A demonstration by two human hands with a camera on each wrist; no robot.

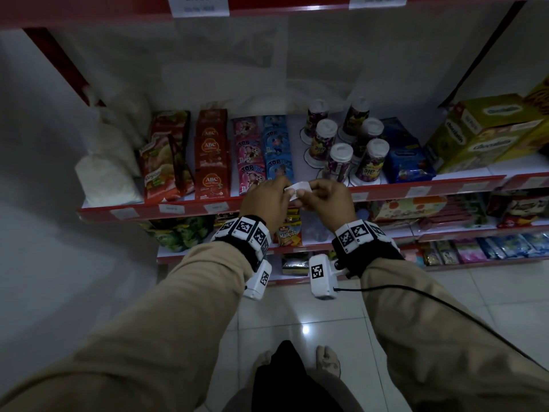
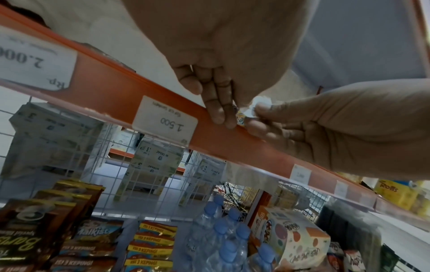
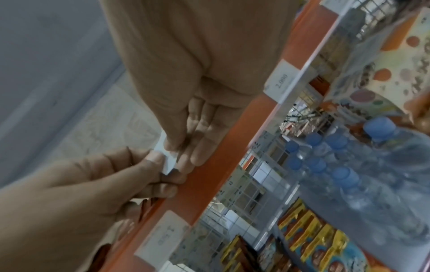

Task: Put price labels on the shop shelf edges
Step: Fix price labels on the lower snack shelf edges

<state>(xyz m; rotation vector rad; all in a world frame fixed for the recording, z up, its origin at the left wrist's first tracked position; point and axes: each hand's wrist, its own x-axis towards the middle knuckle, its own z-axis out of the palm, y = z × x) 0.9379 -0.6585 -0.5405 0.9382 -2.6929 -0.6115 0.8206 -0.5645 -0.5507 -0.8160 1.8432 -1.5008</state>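
A small white price label [image 1: 298, 189] is pinched between both hands, just above the red shelf edge [image 1: 142, 214]. My left hand [image 1: 266, 199] grips its left end and my right hand [image 1: 325, 199] its right end. In the left wrist view the label [image 2: 260, 104] shows crumpled between the left fingers [image 2: 220, 108] and the right thumb [image 2: 267, 108], close to the orange-red edge strip [image 2: 111, 92]. In the right wrist view the label [image 3: 165, 162] lies between both sets of fingertips against the strip [image 3: 209, 184]. Labels stuck on the edge include "1.500" [image 2: 165, 123] and another [image 1: 216, 207].
The shelf holds sachet rows [image 1: 212, 156], lidded cups [image 1: 341, 162], a blue packet [image 1: 407, 162] and yellow-green boxes [image 1: 487, 132]. Water bottles [image 2: 223, 237] and biscuit packs [image 1: 289, 233] sit on the shelf below. A white wall is on the left, tiled floor [image 1: 297, 316] below.
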